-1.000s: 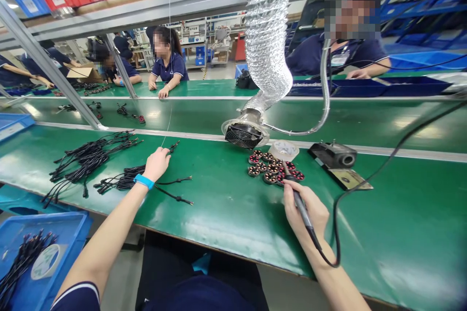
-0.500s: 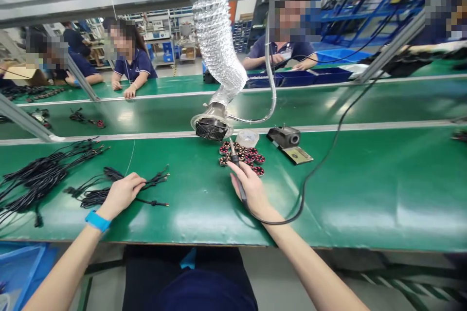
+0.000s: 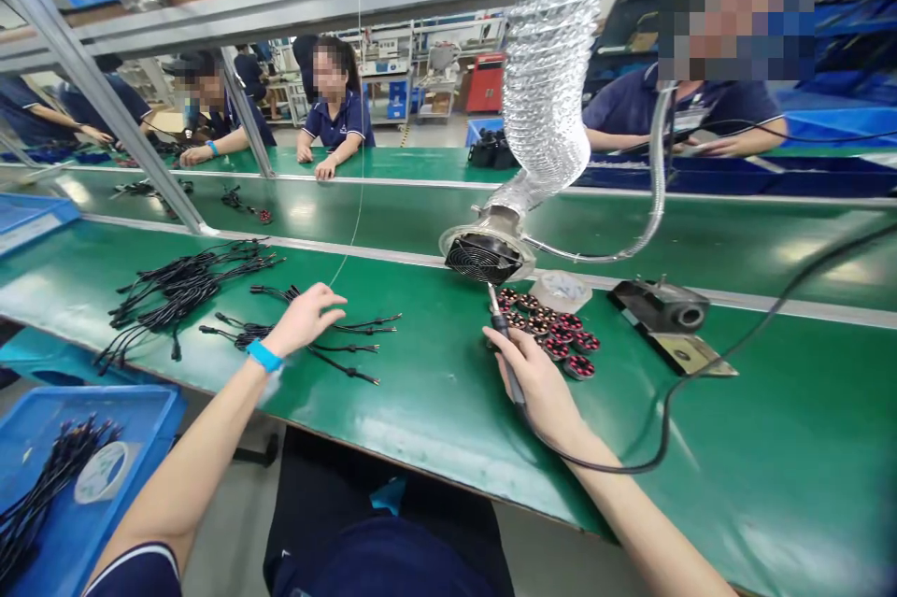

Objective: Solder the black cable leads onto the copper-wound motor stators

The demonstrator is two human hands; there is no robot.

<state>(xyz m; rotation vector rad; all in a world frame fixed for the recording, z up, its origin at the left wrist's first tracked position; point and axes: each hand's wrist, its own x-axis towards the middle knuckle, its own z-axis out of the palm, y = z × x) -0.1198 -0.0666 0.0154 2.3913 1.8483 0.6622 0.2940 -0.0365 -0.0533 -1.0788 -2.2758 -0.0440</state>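
Note:
My right hand [image 3: 538, 384] is closed round a soldering iron [image 3: 505, 356], tip pointing up toward a cluster of small red and copper wound coils [image 3: 553, 333] on the green bench [image 3: 434, 391]. My left hand [image 3: 303, 319], a blue band on its wrist, hovers with fingers spread over a few loose black cables [image 3: 343, 345] and holds nothing. A fume extractor fan [image 3: 483, 256] on a silver flexible duct [image 3: 550, 74] hangs just behind the coils.
A bigger bundle of black cables [image 3: 182, 284] lies to the left. A black iron stand [image 3: 659, 305] and a round tin [image 3: 564, 287] sit right of the coils. Blue bin with cables [image 3: 63, 476] at lower left. Other workers sit across the green conveyor [image 3: 392, 214].
My left hand has lifted off the cables and opened its fingers. My right hand with the iron stays by the coils. The view swung back to the left.

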